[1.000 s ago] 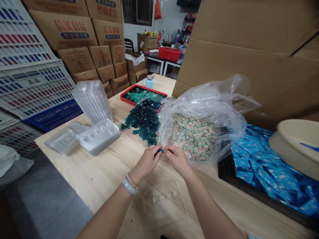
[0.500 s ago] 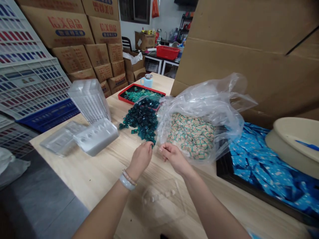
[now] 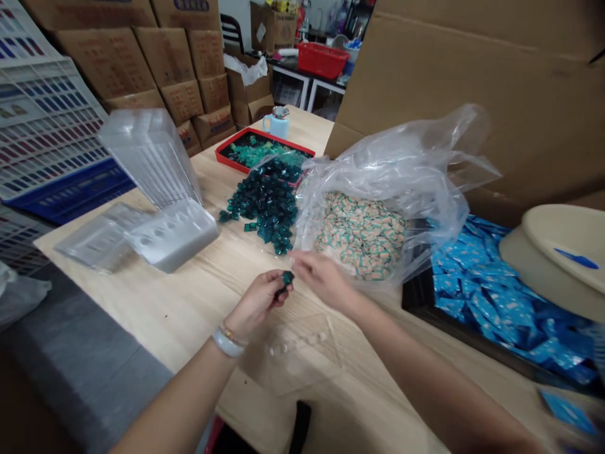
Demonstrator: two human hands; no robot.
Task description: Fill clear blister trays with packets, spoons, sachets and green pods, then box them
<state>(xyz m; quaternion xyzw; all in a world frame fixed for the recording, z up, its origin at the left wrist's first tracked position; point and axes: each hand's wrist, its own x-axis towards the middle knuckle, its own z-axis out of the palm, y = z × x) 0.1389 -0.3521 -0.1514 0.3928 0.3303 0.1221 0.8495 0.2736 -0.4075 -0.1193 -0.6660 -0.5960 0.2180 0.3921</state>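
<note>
Head view: we watch the left hand (image 3: pixel 258 302) hold up a dark green wrapped piece (image 3: pixel 287 278) over the desk (image 3: pixel 155 302).
Its grip is clamped on the piece, near the loose dark green pile (image 3: pixel 262 208); the blurred right hand (image 3: pixel 324 282), grip apart, stays just beside a clear plastic bag (image 3: pixel 378 183) of pale wrapped sweets (image 3: pixel 362 236).
</note>
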